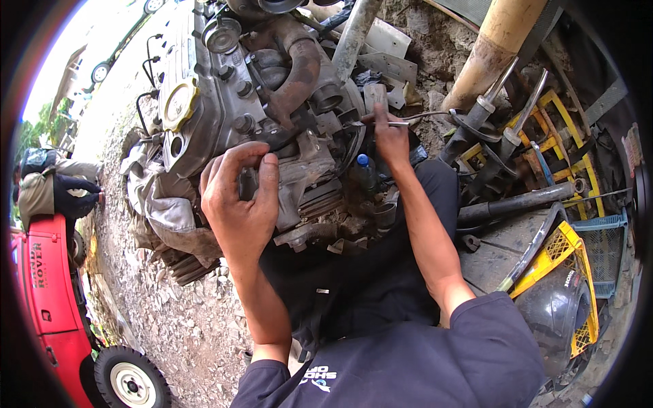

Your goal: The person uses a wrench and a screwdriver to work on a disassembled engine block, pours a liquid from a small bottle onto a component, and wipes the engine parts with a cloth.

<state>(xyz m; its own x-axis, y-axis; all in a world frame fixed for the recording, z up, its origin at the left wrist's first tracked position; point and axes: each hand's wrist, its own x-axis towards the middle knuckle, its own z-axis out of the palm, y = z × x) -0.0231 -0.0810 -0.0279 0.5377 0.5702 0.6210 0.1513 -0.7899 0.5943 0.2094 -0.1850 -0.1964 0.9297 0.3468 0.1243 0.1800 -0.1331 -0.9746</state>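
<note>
Engine (pixel 262 126) lies just beyond the left hand (pixel 239 200), left of the right hand (pixel 392 144). It looks heavy, rigid, probably greasy; its curved pipe (pixel 304 71) seems a sturdy hold. Left-hand fingers curl loosely, thumb apart; the right grips a slim tool (pixel 400 124).

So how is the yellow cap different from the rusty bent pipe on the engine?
The yellow cap is round, while the rusty pipe is a bent tube. The cap is bright yellow; the pipe is dull brown. The cap also looks smaller than the pipe. Both sit on the engine.
</note>
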